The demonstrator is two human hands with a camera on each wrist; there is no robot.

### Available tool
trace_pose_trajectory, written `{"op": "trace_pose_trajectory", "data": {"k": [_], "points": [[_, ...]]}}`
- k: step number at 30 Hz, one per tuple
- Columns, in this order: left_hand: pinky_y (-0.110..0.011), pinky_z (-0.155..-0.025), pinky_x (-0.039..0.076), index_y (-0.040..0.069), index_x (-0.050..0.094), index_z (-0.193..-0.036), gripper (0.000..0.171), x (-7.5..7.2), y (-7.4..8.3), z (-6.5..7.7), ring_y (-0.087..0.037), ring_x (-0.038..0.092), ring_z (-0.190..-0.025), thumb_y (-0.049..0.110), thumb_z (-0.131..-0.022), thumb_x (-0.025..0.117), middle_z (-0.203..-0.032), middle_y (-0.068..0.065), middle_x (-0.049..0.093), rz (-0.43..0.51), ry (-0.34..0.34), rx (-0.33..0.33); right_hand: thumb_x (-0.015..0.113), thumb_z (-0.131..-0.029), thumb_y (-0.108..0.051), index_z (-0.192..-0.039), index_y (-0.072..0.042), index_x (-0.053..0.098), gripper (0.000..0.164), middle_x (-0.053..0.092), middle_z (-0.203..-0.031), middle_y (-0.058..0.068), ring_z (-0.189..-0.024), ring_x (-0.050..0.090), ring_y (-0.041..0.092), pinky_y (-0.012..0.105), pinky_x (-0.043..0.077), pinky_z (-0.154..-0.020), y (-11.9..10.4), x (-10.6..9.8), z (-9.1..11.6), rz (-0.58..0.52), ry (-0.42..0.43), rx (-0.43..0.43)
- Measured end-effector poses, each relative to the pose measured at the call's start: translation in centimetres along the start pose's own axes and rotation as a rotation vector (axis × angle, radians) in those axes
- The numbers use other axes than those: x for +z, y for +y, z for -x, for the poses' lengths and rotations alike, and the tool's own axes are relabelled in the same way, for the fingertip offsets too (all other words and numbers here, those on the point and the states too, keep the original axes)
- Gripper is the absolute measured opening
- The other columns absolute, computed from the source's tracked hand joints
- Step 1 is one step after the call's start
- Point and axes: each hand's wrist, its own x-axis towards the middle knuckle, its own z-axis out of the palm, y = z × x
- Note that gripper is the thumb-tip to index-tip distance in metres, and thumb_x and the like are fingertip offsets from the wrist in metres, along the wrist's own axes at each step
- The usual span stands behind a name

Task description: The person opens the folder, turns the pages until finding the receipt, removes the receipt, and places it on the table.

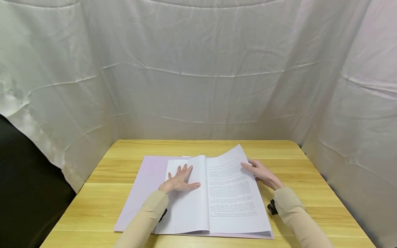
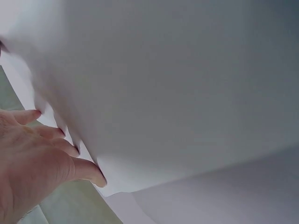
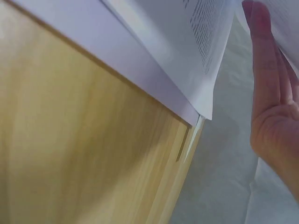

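Observation:
A stack of printed sheets lies spread like a booklet on a lilac folder (image 1: pixel 141 196). My left hand (image 1: pixel 180 181) rests with spread fingers on the blank left page (image 1: pixel 186 215), and its fingers (image 2: pixel 88 170) meet white paper in the left wrist view. At the upper right edge of the printed page (image 1: pixel 231 193), my right hand (image 1: pixel 263 173) pinches the paper between thumb and fingers. That page's top corner is lifted and curved. In the right wrist view, the right hand (image 3: pixel 275 93) holds the raised sheet, and more printed paper (image 3: pixel 187 51) shows below it.
The folder lies on a wooden table (image 1: pixel 93 196) with light yellow grain. Pale grey cloth (image 1: pixel 198 93) hangs behind it and on both sides. Something black (image 1: pixel 24 179) shows at the far left. A black wrist device (image 1: pixel 272 207) sits by the right cuff.

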Motion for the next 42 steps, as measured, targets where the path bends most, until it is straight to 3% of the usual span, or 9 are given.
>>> {"op": "trace_pose_trajectory", "data": {"k": [12,19,28,38,42], "points": [[-0.075,-0.119,-0.005,0.017,0.016,-0.163,0.099,-0.2,0.0,0.2,-0.041,-0.003,-0.158,0.068,-0.089,0.059,-0.171,-0.016,0.005,0.029,0.016,0.017,0.020,-0.110,-0.048,-0.155,0.000,0.023,0.066,0.066,-0.121,0.017,-0.102,0.070,0.022,0.037,0.060,-0.084,-1.1,1.0,1.4,-0.215,-0.185,-0.068],[-0.075,-0.119,-0.004,0.015,0.015,-0.163,0.101,-0.2,-0.2,0.3,-0.041,-0.002,-0.158,0.069,-0.089,0.057,-0.171,-0.018,0.005,0.047,0.030,0.034,0.014,-0.110,-0.048,-0.147,-0.001,0.036,0.064,0.073,-0.110,0.007,-0.095,0.074,0.019,0.033,0.061,-0.077,-1.8,1.8,2.0,-0.259,-0.209,-0.087],[-0.076,-0.119,-0.005,0.013,0.016,-0.163,0.102,-0.6,-0.2,0.6,-0.044,-0.002,-0.157,0.072,-0.089,0.055,-0.170,-0.019,0.006,0.092,0.044,0.064,0.012,-0.109,-0.050,-0.157,-0.006,0.017,0.065,0.074,-0.110,0.004,-0.094,0.074,0.016,0.032,0.062,-0.075,-2.5,3.0,2.3,-0.271,-0.225,-0.099],[-0.075,-0.118,-0.009,0.013,0.016,-0.163,0.101,-0.8,0.3,1.1,-0.043,-0.006,-0.157,0.070,-0.090,0.056,-0.171,-0.017,0.006,0.169,0.073,0.104,0.016,-0.110,-0.047,-0.163,-0.020,-0.005,0.062,0.071,-0.112,0.006,-0.084,0.076,0.017,0.027,0.062,-0.065,-3.2,4.2,2.3,-0.283,-0.237,-0.111],[-0.076,-0.118,-0.009,0.012,0.016,-0.163,0.101,-1.0,0.9,1.3,-0.043,-0.005,-0.157,0.070,-0.090,0.057,-0.171,-0.017,0.007,0.196,0.079,0.128,0.014,-0.110,-0.048,-0.163,-0.025,-0.007,0.061,0.066,-0.129,0.024,-0.088,0.078,0.022,0.033,0.064,-0.069,-3.5,4.7,2.3,-0.265,-0.242,-0.101]]}}
